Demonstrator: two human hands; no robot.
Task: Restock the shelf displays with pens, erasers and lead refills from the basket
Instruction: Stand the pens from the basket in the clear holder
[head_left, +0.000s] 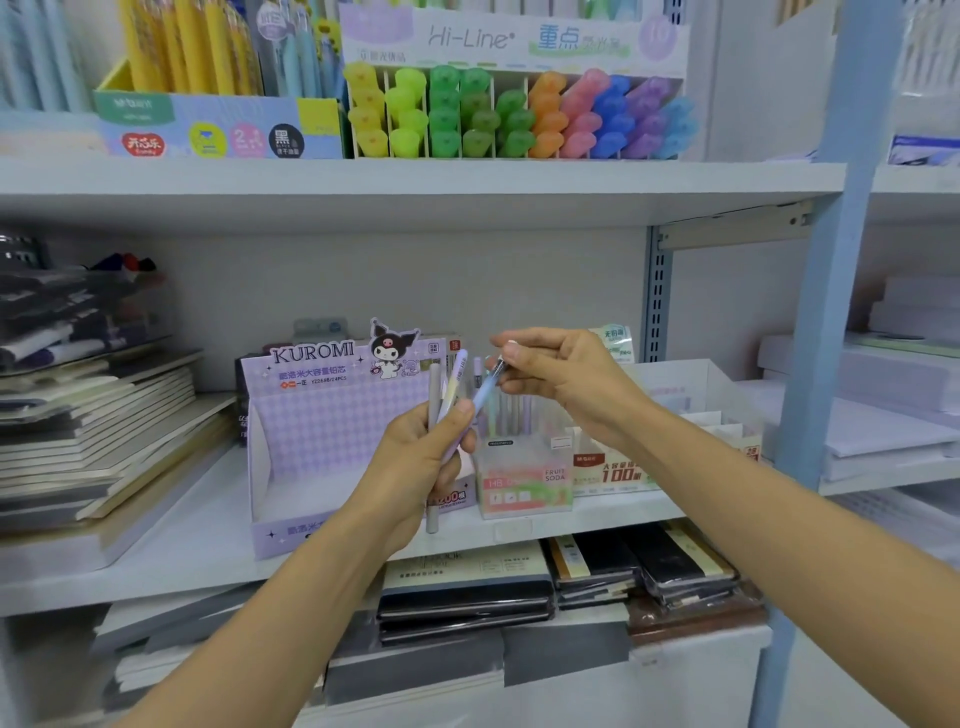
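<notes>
Before the purple Kuromi display box (322, 431) on the middle shelf (208, 540), a raised left hand (415, 467) curls round a small bunch of pastel pens (453, 384). The right hand (566, 379), reaching in from the right, pinches the upper tip of one blue pen (480, 397), above a clear Fruit Soda box (524, 483).

White metal shelves (415, 179), pale blue upright (831, 291), grey back panel (363, 275)

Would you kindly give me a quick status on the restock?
Left hand grips a few pens. Right hand pinches top of one pastel pen. Fruit Soda display right behind, unobstructed.
</notes>
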